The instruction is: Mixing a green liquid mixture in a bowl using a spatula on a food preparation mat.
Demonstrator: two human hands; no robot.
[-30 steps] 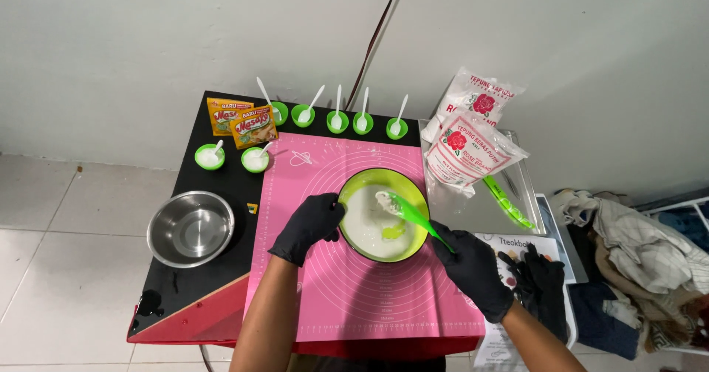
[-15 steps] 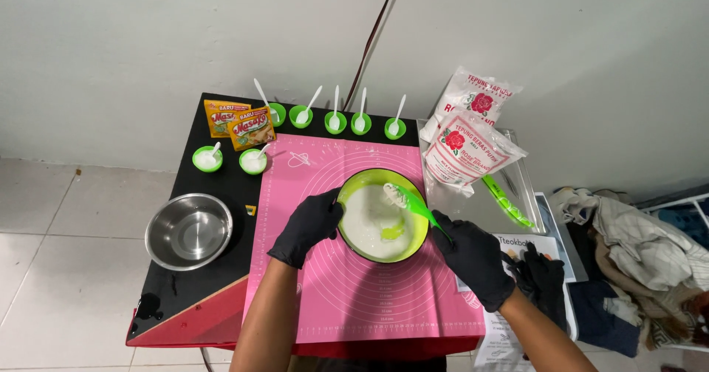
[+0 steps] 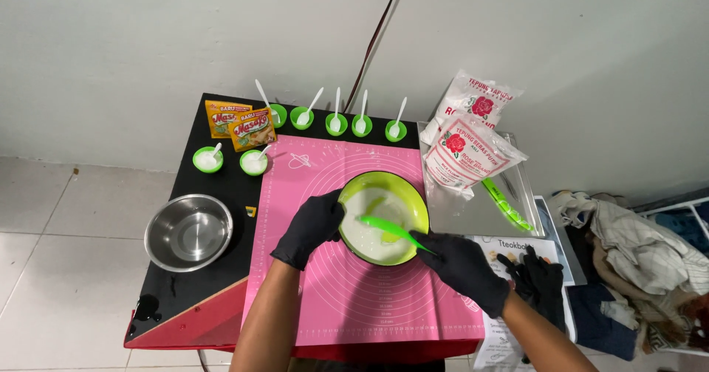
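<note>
While the left hand, in a black glove, cups the near-left rim of the green mixing bowl with its fingers curled against the outer wall, the right hand, also gloved in black, is clenched around the handle of a bright green spatula. The spatula reaches leftward from that fist across the bowl, its blade lying low over the white, wet batter that covers the bowl's floor. The bowl sits near the middle of a pink silicone mat printed with concentric circles, which lies on a black table. To the left of the mat an empty steel bowl rests on the black surface. Along the far edge stands a row of small green cups, each with a white spoon, and two more cups of white powder sit nearer, beside two yellow seasoning sachets. To the right, two clear flour bags with red flower marks lean on a metal tray, where a second green utensil lies. Spare black gloves rest on a printed sheet just beside the right wrist.
</note>
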